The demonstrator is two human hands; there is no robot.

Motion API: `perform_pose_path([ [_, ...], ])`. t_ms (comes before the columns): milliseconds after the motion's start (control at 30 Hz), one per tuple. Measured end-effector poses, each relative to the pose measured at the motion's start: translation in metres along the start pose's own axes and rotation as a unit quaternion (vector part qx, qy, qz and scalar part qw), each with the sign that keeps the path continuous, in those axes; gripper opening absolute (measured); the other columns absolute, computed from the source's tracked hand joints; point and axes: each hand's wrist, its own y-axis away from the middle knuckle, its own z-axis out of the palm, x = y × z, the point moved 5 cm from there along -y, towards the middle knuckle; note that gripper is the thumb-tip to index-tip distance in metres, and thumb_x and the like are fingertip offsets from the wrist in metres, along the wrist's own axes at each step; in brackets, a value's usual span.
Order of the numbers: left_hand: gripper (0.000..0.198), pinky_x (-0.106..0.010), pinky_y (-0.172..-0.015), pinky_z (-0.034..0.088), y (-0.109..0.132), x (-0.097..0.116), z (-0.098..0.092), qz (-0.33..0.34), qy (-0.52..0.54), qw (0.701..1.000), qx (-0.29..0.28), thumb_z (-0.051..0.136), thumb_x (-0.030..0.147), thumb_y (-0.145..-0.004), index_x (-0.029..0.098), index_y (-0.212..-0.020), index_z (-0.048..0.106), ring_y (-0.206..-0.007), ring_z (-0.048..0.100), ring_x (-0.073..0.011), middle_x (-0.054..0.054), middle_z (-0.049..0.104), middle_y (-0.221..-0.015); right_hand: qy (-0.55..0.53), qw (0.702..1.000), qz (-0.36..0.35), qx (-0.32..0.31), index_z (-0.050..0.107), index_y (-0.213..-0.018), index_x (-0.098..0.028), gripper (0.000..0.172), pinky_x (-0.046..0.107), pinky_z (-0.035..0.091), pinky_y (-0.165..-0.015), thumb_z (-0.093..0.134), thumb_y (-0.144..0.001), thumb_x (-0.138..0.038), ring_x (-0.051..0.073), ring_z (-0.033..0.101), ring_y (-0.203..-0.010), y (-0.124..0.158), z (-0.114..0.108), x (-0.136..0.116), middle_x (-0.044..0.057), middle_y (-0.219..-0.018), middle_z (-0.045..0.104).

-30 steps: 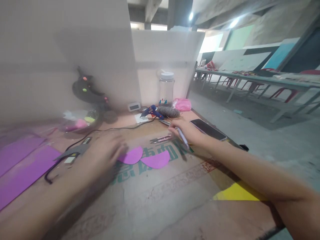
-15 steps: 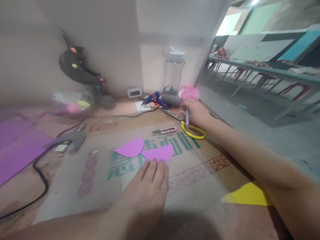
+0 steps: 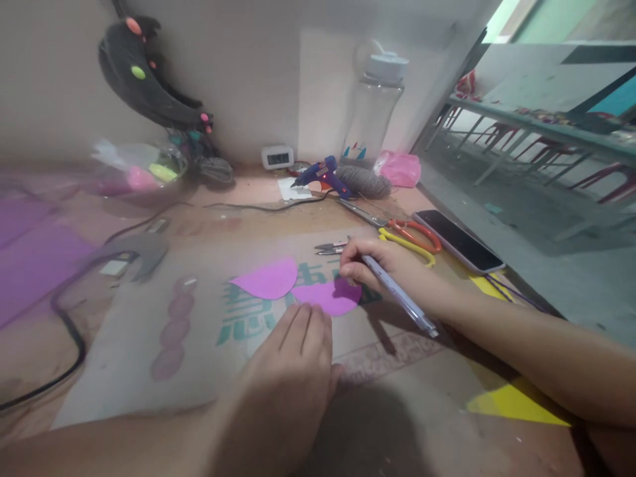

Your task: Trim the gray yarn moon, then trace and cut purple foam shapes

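Right hand (image 3: 377, 265), gripping the pen (image 3: 400, 301), has swung back from the scissors (image 3: 407, 235) at 1 o'clock to the pink piece (image 3: 325, 298), which the flat, open left hand (image 3: 293, 371) steadies at 6 o'clock, so pen work on it seems in hand.

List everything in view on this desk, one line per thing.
half-circles: 2, pink, middle of cardboard
cardboard: 1, brown, covering desk
pen: 1, pale blue, in right hand
scissors: 1, orange and yellow handles, behind right hand
snips: 1, metal, beside scissors
phone: 1, black, right edge
glue gun: 1, blue, back
yarn: 1 ball, grey, beside glue gun
bottle: 1, clear, back wall
clock: 1, white, back wall
bag: 1, pink, beside bottle
yellow sheet: 1, under right forearm
cable: 1, black, left
left hand: flat on cardboard
right hand: gripping pen
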Motion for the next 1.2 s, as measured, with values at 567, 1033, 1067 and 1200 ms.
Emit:
perform_pose_path([
  [567, 0.044, -0.044, -0.096, 0.047, -0.004, -0.007, -0.005, -0.013, 0.055, 0.997, -0.046, 0.036, 0.029, -0.101, 0.008, -0.125, 0.066, -0.106, 0.062, -0.0298, -0.015, 0.068, -0.112, 0.349, 0.905, -0.220, -0.104, 0.067, -0.096, -0.016, 0.023, 0.028, 0.038, -0.067, 0.045, -0.096, -0.009, 0.018, 0.053, -0.075, 0.018, 0.019, -0.017, 0.006, -0.083, 0.058],
  [1033, 0.038, -0.044, -0.088, 0.047, -0.007, -0.003, -0.005, 0.019, 0.005, 0.999, -0.037, 0.049, 0.028, -0.092, 0.008, -0.114, 0.072, -0.092, 0.060, -0.0298, -0.014, 0.067, -0.099, 0.273, 0.934, -0.217, -0.076, 0.069, -0.093, -0.016, 0.017, 0.028, 0.038, -0.067, 0.053, -0.096, -0.015, 0.018, 0.054, -0.076, 0.007, 0.025, -0.012, 0.005, -0.084, 0.060],
  [1067, 0.038, -0.044, -0.091, 0.046, -0.006, -0.002, -0.002, 0.021, 0.000, 0.999, -0.039, 0.049, 0.027, -0.091, 0.008, -0.116, 0.071, -0.095, 0.059, -0.0301, -0.015, 0.067, -0.102, 0.285, 0.927, -0.239, -0.054, 0.069, -0.095, -0.016, 0.018, 0.029, 0.038, -0.067, 0.051, -0.096, -0.016, 0.018, 0.054, -0.078, 0.006, 0.027, -0.011, 0.007, -0.086, 0.060],
  [1200, 0.041, -0.044, -0.098, 0.043, -0.002, 0.000, 0.005, 0.009, -0.008, 0.999, -0.036, 0.050, 0.029, -0.091, 0.006, -0.121, 0.068, -0.103, 0.059, -0.0309, -0.015, 0.067, -0.109, 0.286, 0.928, -0.237, -0.046, 0.070, -0.096, -0.017, 0.017, 0.029, 0.037, -0.069, 0.053, -0.096, -0.017, 0.019, 0.054, -0.080, 0.003, 0.028, -0.008, 0.006, -0.086, 0.060],
])
